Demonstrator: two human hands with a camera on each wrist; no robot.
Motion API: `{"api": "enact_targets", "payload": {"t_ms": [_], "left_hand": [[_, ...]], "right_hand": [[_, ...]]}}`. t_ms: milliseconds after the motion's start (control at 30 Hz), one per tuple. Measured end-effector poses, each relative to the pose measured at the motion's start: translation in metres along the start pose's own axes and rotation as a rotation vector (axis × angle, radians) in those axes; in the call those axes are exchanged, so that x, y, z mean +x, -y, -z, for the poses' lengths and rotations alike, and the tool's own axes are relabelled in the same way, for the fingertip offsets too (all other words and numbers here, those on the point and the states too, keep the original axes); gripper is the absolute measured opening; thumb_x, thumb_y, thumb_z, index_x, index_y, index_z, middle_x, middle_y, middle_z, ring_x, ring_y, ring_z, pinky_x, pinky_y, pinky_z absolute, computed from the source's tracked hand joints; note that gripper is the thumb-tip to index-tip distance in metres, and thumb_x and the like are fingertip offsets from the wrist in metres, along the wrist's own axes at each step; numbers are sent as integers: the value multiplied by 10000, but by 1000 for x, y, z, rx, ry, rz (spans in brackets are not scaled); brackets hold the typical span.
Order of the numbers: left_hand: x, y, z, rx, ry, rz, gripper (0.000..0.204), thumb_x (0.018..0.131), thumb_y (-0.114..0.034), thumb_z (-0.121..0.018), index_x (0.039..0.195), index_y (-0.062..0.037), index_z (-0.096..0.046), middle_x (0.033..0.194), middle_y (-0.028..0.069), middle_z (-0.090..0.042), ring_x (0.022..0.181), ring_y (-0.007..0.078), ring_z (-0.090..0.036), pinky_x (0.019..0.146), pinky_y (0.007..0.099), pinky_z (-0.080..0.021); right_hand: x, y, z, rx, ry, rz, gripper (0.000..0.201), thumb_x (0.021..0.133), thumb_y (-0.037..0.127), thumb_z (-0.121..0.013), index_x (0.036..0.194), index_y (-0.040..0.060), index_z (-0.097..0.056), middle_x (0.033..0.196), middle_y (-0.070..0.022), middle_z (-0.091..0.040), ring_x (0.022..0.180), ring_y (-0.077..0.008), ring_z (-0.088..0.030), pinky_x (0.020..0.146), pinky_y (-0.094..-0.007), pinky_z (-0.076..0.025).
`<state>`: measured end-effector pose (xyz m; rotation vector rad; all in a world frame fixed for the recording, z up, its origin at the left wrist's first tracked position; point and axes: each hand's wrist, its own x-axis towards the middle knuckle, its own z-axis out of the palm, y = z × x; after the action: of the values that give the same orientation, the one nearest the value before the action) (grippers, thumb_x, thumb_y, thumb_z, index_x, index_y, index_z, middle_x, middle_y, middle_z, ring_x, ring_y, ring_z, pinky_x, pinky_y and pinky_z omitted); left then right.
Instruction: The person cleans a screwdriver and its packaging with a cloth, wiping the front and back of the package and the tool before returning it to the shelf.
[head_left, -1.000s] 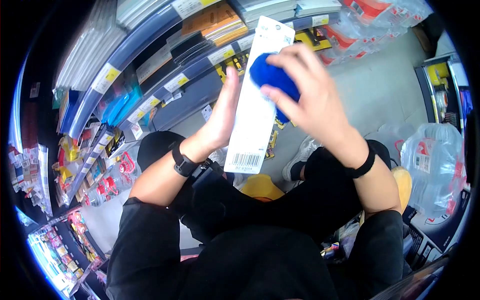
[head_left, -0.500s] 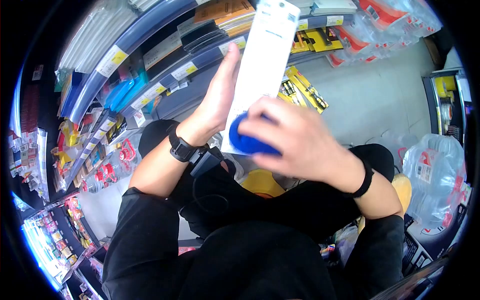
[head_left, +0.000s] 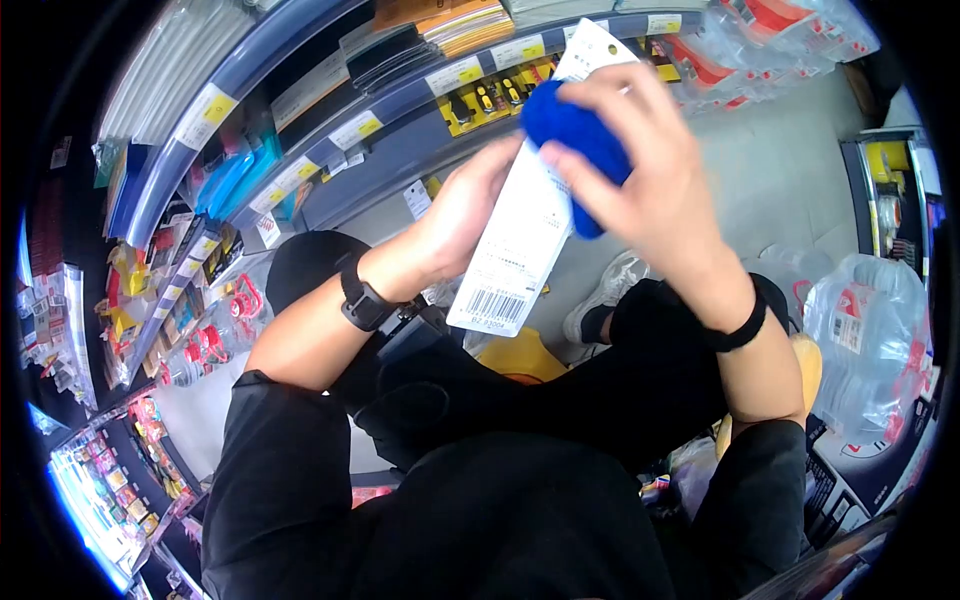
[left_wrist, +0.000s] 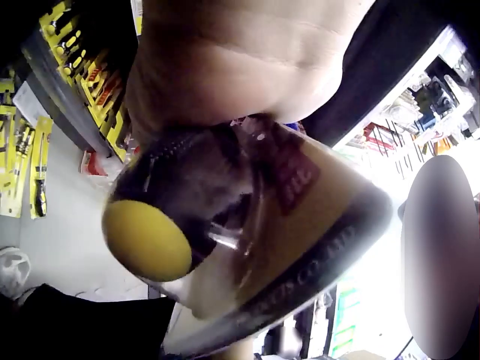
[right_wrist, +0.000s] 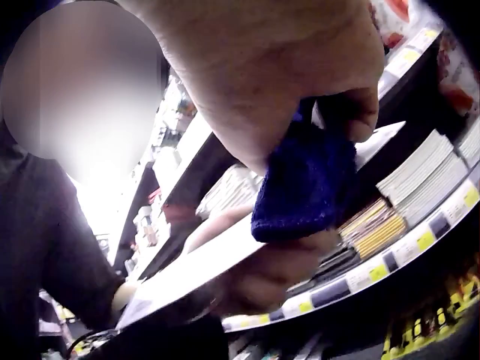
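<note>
My left hand [head_left: 462, 215] grips a long white-backed blister pack [head_left: 507, 258] by its side, and its fingers curl under the card in the right wrist view. The card's printed back faces up, with a barcode at the near end and a hang hole at the far end. From below, the left wrist view shows a clear plastic bubble holding a black tool handle with a yellow end [left_wrist: 147, 240]. My right hand [head_left: 655, 175] pinches a folded blue cloth [head_left: 572, 125] against the upper part of the card. The cloth [right_wrist: 304, 184] looks fuzzy up close.
Shelves with price-tag rails [head_left: 355, 130] curve along the left and front, stacked with paper goods and folders. Yellow-carded tools [head_left: 490, 100] lie below the rail. Wrapped water bottles [head_left: 865, 340] stand at the right. A yellow seat or stool [head_left: 520, 358] shows between my legs.
My right hand slid the blue cloth down to the near end of the card, then back up toward its far end. The pack tilted further right, in the left hand's grip throughout.
</note>
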<state>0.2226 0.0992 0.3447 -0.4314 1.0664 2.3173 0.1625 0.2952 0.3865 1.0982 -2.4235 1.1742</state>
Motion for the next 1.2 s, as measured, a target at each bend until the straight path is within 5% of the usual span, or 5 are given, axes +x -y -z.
{"api": "enact_targets", "payload": {"t_ms": [267,533,767,1133,1200], "left_hand": [[-2,-23,0,0,-77,-132,569,1100,-409,-401,1464,19,-495,1344,164,-647,1176,213,-651,1009,381,-542],[5,-12,14,-63,-4,-1,450,1106,-339,-431,1383,-10,-563,1286,162,-666,1109,201,-687,932,351,-590],[2,3,23,-115,248,136,494,1088,-338,-477,1392,45,-545,1212,178,-726,977,187,-763,782,290,-641],[0,-25,26,-218,250,10,534,1109,-395,-393,1426,26,-478,1177,158,-705,934,200,-767,726,294,-664],[1,-30,18,-139,31,-102,522,1105,-393,-391,1396,21,-516,1182,165,-700,1002,206,-743,774,300,-654]], "right_hand": [[-26,55,-20,204,492,197,448,741,157,-848,1135,87,-647,1075,-70,-555,987,-253,-636,773,-358,-556],[-17,42,-7,66,322,127,466,697,171,-850,1126,110,-678,1077,-63,-592,917,-249,-665,769,-362,-559],[22,-30,25,-284,-158,37,356,938,334,-739,1148,52,-683,1076,-117,-675,920,-277,-691,805,-349,-555],[3,-2,-1,-44,17,101,364,840,227,-809,1155,84,-697,1072,-100,-623,926,-301,-685,799,-387,-565],[-6,21,-7,43,175,94,412,819,195,-834,1176,73,-670,1132,-111,-600,997,-302,-667,812,-370,-570]]}}
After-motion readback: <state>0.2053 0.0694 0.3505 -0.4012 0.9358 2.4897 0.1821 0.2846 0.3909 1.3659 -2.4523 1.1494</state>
